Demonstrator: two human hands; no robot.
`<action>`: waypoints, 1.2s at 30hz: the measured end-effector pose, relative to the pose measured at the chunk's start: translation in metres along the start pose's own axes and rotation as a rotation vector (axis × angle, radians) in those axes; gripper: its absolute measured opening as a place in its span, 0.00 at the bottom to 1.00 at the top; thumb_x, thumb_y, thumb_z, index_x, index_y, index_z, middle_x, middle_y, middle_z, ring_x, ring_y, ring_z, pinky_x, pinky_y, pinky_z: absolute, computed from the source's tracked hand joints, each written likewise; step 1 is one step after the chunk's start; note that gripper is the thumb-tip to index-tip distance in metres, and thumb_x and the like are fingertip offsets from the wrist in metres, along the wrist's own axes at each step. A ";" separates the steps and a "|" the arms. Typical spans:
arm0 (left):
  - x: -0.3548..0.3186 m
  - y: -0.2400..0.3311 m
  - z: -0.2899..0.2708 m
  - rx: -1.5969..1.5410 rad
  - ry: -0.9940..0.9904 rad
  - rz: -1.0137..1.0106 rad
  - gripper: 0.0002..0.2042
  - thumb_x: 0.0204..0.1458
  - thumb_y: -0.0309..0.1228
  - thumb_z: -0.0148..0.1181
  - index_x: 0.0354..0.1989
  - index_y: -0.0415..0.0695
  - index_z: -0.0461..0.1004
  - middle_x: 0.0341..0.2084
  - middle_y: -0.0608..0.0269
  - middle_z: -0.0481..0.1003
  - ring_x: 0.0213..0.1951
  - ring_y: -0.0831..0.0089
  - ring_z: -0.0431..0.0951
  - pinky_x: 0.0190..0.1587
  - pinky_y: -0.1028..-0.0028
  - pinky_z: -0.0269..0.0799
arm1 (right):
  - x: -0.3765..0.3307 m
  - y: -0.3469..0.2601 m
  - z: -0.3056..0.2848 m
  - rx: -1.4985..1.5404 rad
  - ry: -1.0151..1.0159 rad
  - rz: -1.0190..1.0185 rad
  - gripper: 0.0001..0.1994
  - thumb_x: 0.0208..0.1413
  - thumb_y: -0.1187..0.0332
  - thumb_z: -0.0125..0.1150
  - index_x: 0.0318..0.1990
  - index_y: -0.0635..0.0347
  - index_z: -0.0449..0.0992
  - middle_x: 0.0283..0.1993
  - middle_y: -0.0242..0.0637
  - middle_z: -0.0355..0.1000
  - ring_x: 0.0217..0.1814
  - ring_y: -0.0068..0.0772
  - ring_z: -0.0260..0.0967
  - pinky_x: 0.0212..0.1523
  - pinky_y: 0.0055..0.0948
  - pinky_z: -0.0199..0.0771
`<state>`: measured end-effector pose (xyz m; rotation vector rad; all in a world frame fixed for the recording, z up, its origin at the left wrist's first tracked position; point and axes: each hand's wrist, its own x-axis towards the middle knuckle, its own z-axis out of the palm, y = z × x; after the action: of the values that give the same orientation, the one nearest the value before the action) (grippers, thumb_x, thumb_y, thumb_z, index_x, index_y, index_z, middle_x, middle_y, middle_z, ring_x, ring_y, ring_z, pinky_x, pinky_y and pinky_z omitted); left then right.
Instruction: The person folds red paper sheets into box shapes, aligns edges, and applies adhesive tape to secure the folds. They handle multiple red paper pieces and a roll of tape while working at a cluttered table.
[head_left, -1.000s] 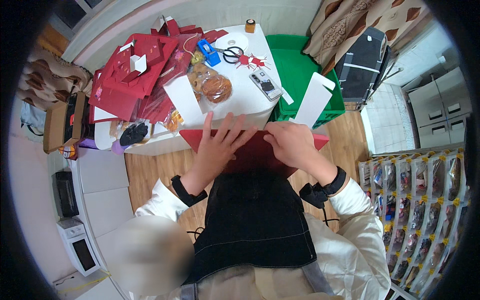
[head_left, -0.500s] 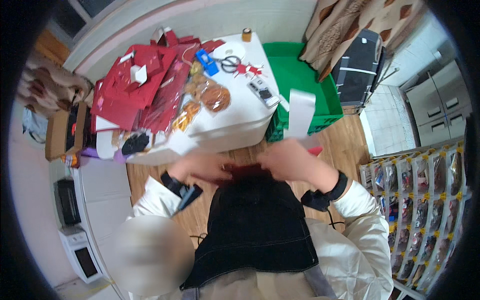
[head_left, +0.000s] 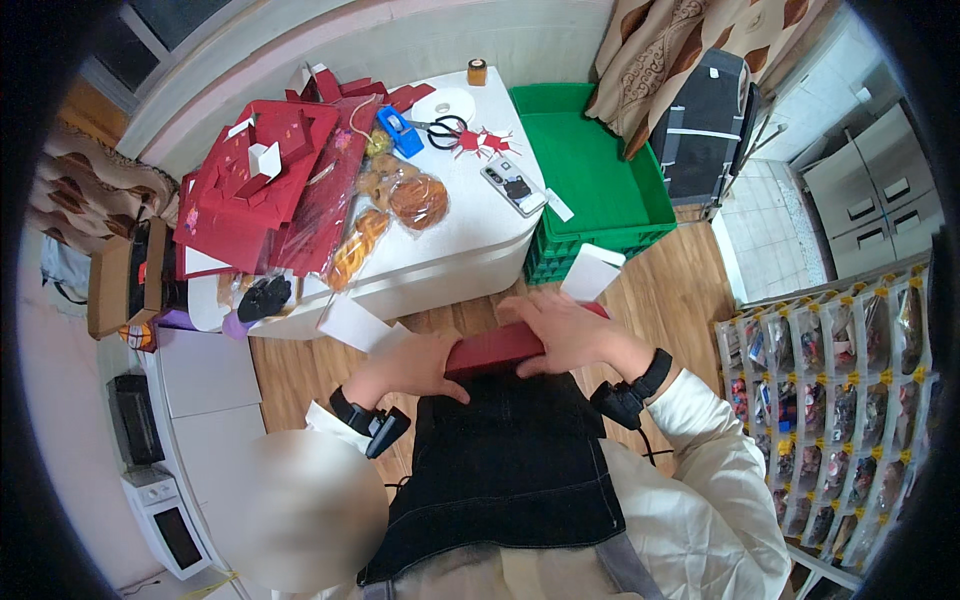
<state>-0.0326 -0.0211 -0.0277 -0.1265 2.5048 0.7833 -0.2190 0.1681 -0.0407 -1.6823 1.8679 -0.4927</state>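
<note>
In front of my black apron (head_left: 505,450), a partly folded red cardboard box (head_left: 495,348) is held level between both hands. My left hand (head_left: 415,362) grips its left end, thumb on the near side. My right hand (head_left: 565,332) wraps over the right part, fingers across the top and thumb at the near edge. A white flap (head_left: 357,325) sticks out beyond my left hand, and another white flap (head_left: 592,272) stands up past my right hand. The underside of the box is hidden.
Ahead stands a white table (head_left: 450,265) with a stack of red cardboard (head_left: 255,190), bagged bread (head_left: 418,202), a blue tape dispenser (head_left: 400,132), scissors (head_left: 442,130) and a phone (head_left: 513,187). Beside it are green crates (head_left: 600,200). A rack of clear pockets (head_left: 830,400) is at right.
The red box has turned so that a long red side shows between my hands. The right white flap has dropped lower. Both hands have slowed from blurred motion and sit slightly lower.
</note>
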 end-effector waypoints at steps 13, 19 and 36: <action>-0.025 0.011 -0.018 -0.020 0.377 -0.123 0.33 0.38 0.42 0.72 0.53 0.44 0.64 0.38 0.46 0.76 0.43 0.46 0.76 0.45 0.57 0.72 | -0.004 -0.036 -0.022 -0.404 0.472 -0.107 0.45 0.35 0.49 0.74 0.63 0.56 0.62 0.53 0.44 0.63 0.59 0.48 0.57 0.63 0.45 0.54; -0.050 0.028 -0.025 0.052 0.475 -0.138 0.28 0.39 0.42 0.71 0.49 0.46 0.68 0.36 0.50 0.76 0.42 0.49 0.77 0.43 0.59 0.73 | -0.016 -0.039 -0.050 -0.214 0.356 -0.001 0.44 0.29 0.55 0.78 0.59 0.55 0.66 0.49 0.43 0.66 0.56 0.48 0.61 0.59 0.42 0.59; -0.132 0.135 -0.246 0.999 1.383 0.035 0.23 0.37 0.27 0.72 0.45 0.48 0.72 0.34 0.59 0.76 0.36 0.64 0.78 0.39 0.69 0.74 | -0.001 -0.141 -0.286 -0.967 1.092 -0.629 0.15 0.41 0.69 0.71 0.31 0.55 0.67 0.19 0.34 0.71 0.21 0.30 0.74 0.20 0.24 0.70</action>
<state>-0.0583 -0.0537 0.2799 -0.3398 3.7690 -1.0237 -0.2909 0.1198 0.2662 -3.1288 2.4774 -1.0023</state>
